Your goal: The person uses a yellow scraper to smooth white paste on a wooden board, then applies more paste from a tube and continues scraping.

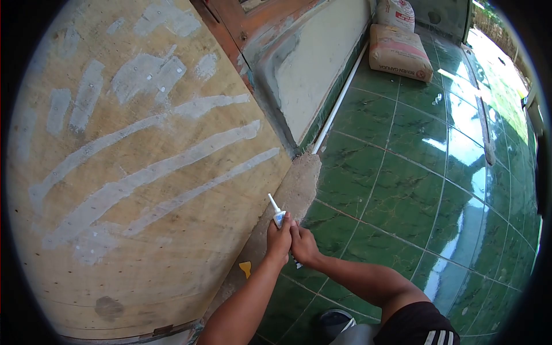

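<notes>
My left hand [279, 238] is closed around the upper part of a white and blue tube with a long white nozzle [273, 201]. The nozzle points up and slightly left. Pressed against it, my right hand [303, 246] is closed around the tube's lower part, whose end peeks out below the fingers. Most of the tube is hidden by the hands. Left of them stands a large plywood panel [190, 213] with several greyish-white smeared strips and patches. A small yellow scraper [245, 268] lies by the panel's lower edge, near my left forearm.
Glossy green tiles [402, 138] cover the floor. Paper cement sacks [399, 52] are stacked at the back. A long white pipe [342, 98] lies along the wall base. A rough bare concrete strip [302, 184] borders the panel. My shoe [336, 322] shows at the bottom.
</notes>
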### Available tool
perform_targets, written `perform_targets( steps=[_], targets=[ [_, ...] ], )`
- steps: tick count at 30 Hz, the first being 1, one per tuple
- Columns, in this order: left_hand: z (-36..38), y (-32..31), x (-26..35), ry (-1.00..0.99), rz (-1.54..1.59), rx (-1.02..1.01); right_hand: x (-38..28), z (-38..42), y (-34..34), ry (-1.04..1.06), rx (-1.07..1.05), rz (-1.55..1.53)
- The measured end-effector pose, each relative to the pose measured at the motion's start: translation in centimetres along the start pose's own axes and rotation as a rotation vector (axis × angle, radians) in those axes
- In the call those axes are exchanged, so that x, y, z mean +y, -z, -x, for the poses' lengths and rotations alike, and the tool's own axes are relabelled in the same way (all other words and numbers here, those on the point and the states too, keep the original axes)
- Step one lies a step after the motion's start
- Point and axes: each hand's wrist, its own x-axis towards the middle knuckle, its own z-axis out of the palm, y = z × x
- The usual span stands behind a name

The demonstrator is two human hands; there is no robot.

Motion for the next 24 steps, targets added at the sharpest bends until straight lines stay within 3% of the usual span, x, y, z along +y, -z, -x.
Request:
perform_targets(
  steps=[5,8,11,14,17,24],
  targets=[
    [-1.3,-2.2,-0.7,0.002,0.042,0.034,1.5,-1.8,1.2,-0.048,0.035,0.020],
    [-2.2,-2.6,-0.4,-0.067,-0.044,-0.035,1.5,-1.8,1.6,0.025,0.021,-0.215],
    [-3.3,-2.2,0.3,0.018,-0.006,-0.102,0.4,-1.8,2.5,-0.092,-0.077,-0.326],
    [-4.2,-2.2,0.6,0.055,0.024,-0.121,0.0,-2.9,3.0,-0.090,-0.142,-0.174],
    [-5.2,-2.8,0.7,0.065,0.062,-0.127,0.6,-4.3,2.9,0.111,-0.016,-0.085],
    [-7.5,-2.9,-0.3,0.095,0.118,-0.114,0.3,-6.6,3.6,0.083,0.020,0.084]
  ],
)
